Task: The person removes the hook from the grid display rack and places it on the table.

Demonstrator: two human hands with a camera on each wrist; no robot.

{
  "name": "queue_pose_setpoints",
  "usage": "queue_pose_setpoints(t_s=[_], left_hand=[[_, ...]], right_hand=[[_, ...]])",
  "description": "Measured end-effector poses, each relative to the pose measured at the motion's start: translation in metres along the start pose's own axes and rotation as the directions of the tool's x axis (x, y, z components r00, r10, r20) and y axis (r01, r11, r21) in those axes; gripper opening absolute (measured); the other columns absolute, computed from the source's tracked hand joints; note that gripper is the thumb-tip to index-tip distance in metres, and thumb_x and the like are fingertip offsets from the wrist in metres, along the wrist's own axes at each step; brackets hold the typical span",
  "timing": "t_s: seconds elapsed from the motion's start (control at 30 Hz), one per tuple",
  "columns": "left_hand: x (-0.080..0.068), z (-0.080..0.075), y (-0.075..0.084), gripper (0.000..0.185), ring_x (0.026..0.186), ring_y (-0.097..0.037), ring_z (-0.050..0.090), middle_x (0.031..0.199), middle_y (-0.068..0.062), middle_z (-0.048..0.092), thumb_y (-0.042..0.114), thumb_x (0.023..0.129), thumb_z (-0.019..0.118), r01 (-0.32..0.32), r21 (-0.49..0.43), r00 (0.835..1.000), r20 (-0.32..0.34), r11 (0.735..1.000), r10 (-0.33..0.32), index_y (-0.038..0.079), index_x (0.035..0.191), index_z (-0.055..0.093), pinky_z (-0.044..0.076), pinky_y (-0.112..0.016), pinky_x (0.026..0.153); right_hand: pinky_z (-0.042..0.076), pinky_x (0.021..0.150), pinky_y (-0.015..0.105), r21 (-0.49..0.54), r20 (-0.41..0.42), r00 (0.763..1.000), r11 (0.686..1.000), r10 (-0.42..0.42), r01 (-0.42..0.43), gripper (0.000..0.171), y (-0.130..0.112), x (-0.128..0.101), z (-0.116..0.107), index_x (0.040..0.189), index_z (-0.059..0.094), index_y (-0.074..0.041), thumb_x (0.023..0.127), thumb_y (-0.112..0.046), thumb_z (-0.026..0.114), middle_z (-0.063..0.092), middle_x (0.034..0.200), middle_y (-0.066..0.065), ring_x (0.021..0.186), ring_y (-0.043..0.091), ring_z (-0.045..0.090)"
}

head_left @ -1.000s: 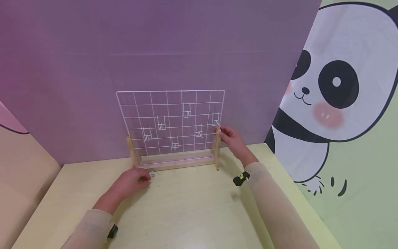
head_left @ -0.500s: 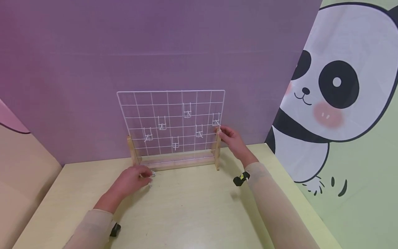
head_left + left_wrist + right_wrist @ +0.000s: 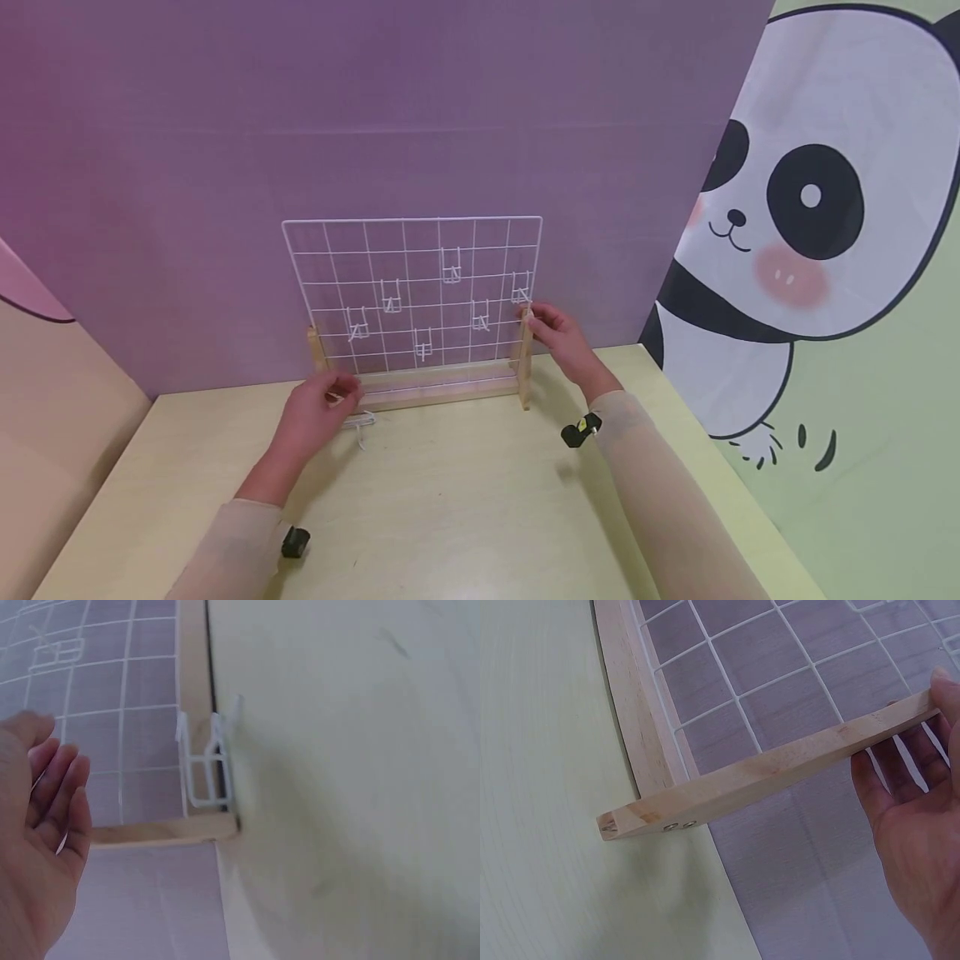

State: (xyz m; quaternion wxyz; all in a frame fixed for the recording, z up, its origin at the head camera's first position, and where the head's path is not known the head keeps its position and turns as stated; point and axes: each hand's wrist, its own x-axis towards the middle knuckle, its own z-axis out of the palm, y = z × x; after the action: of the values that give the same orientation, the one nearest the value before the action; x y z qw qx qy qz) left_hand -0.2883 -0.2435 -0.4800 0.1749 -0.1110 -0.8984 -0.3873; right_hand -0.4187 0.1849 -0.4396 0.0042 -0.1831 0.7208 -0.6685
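Observation:
A white wire grid [image 3: 412,219] stands upright in a wooden stand [image 3: 420,403], with several white wire hooks hung on it, one of them a hook [image 3: 452,274] near the top. My right hand [image 3: 566,343] grips the stand's right wooden post [image 3: 780,761], thumb on one face and fingers behind. A loose white wire hook [image 3: 206,761] sits at the stand's left front corner. My left hand [image 3: 311,417] is just above and left of it, holding nothing. In the left wrist view its fingers [image 3: 56,784] are loosely bent, apart from the hook.
The stand rests on a pale wooden table [image 3: 450,500] near its back edge. Behind it hangs a purple cloth [image 3: 375,108]. To the right is a wall with a panda drawing [image 3: 817,208].
My left hand has let go of the loose hook and moved up toward the stand's left post, baring the hook. The right hand has stayed on its post.

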Motion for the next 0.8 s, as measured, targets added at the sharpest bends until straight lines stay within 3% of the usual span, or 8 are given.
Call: queue_pose_setpoints(t_s=[0.2, 0.43, 0.8], left_hand=[[0.008, -0.002, 0.008, 0.017, 0.104, -0.029, 0.069, 0.113, -0.014, 0.075, 0.013, 0.106, 0.076, 0.035, -0.117, 0.987, -0.149, 0.993, -0.052, 0.002, 0.119, 0.074, 0.051, -0.014, 0.085], [0.018, -0.003, 0.02, 0.022, 0.106, -0.024, 0.064, 0.115, -0.016, 0.074, 0.011, 0.104, 0.079, -0.035, -0.206, 0.962, -0.27, 0.978, -0.023, -0.002, 0.12, 0.071, 0.05, -0.03, 0.094], [0.033, -0.004, 0.034, 0.028, 0.105, -0.02, 0.063, 0.117, -0.018, 0.073, 0.006, 0.1, 0.082, -0.116, -0.277, 0.932, -0.363, 0.954, 0.008, -0.002, 0.125, 0.072, 0.052, -0.029, 0.094]], right_hand=[[0.043, 0.125, 0.051, 0.001, -0.002, 1.0, 1.0, 0.009, -0.009, 0.038, 0.0, -0.001, 0.001, 0.149, 0.063, 0.0, 0.115, -0.018, 0.062, 0.064, 0.149, 0.02, 0.138, 0.027, 0.059], [0.044, 0.125, 0.051, 0.01, -0.005, 1.0, 1.0, 0.004, -0.004, 0.038, 0.0, 0.0, 0.001, 0.149, 0.063, 0.0, 0.115, -0.017, 0.062, 0.066, 0.149, 0.019, 0.137, 0.026, 0.06], [0.044, 0.124, 0.05, 0.004, -0.008, 1.0, 1.0, 0.003, -0.003, 0.039, 0.002, 0.001, 0.001, 0.15, 0.063, -0.001, 0.115, -0.019, 0.062, 0.067, 0.148, 0.018, 0.139, 0.027, 0.06]])
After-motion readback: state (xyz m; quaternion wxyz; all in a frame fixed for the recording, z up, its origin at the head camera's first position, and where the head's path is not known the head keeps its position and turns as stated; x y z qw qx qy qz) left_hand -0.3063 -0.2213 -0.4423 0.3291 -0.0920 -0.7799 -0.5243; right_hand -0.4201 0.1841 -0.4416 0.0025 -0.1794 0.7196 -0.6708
